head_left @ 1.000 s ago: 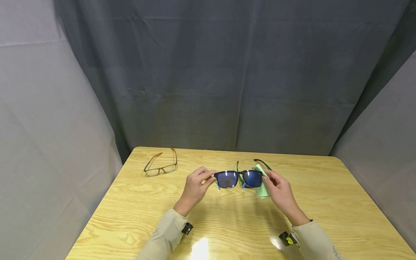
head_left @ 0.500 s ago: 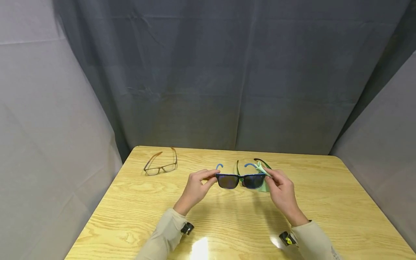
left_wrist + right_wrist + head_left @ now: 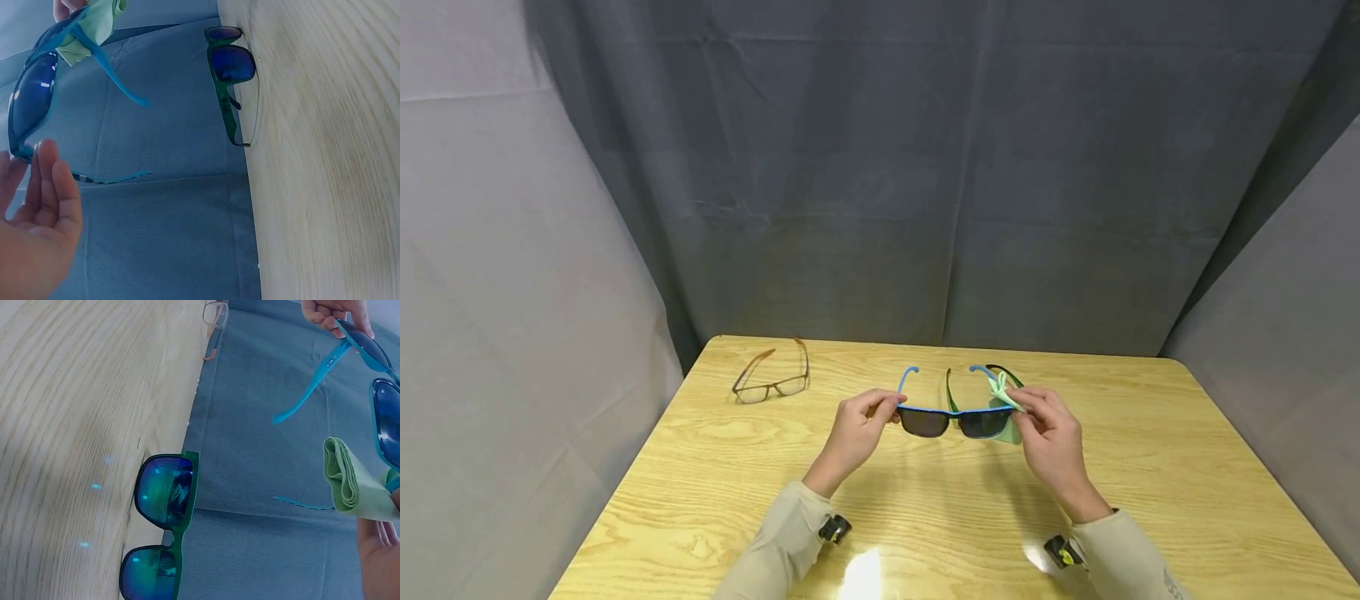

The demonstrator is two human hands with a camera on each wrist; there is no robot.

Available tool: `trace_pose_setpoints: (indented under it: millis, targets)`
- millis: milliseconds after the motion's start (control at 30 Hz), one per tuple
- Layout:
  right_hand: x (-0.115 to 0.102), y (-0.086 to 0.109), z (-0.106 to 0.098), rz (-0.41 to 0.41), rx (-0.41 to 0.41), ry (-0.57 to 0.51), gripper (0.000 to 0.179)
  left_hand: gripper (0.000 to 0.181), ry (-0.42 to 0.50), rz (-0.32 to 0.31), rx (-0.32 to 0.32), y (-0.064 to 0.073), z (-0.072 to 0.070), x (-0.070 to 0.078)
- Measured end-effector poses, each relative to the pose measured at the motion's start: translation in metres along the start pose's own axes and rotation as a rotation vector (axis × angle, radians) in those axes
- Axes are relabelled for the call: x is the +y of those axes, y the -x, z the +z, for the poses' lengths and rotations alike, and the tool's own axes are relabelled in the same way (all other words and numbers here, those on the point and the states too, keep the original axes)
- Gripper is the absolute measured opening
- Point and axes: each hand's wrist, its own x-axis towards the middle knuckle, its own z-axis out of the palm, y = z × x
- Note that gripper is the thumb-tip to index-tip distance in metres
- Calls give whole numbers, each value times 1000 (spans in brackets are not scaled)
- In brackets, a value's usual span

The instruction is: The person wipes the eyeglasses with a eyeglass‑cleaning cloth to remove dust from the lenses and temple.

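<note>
Brown eyeglasses (image 3: pixel 768 387), green sunglasses (image 3: pixel 165 500), wooden table (image 3: pixel 715 500), gray backdrop (image 3: pixel 865 175), apparently fabric

held sunglasses (image 3: pixel 925 422): black-and-blue | cloth (image 3: pixel 359 484): pale green | other sunglasses (image 3: pixel 164 494): green-framed | eyeglasses (image 3: pixel 752 395): brown-and-orange | table (image 3: pixel 700 517): yellow woodgrain

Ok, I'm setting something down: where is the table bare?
Free: the table right of the right hand, out to its right edge; the front left, between the clear glasses and the left sleeve. Crowded: the back middle, where the green sunglasses lie behind the held blue sunglasses and green cloth.
</note>
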Motion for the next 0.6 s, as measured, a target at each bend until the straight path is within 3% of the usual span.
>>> trace_pose_setpoints:
  millis: [133, 333, 600]
  targets:
    - [-16, -1, -1, -43, -3, 22, 25, 17, -4, -29, 15, 1, -2, 11]
    - [-19, -1, -3, -91, -35, -11, 30, 15, 48, -73, -8, 0, -3, 10]
    - [-18, -1, -5, -87, -68, -91, 26, 17, 83, -72, -29, -1, -5, 7]
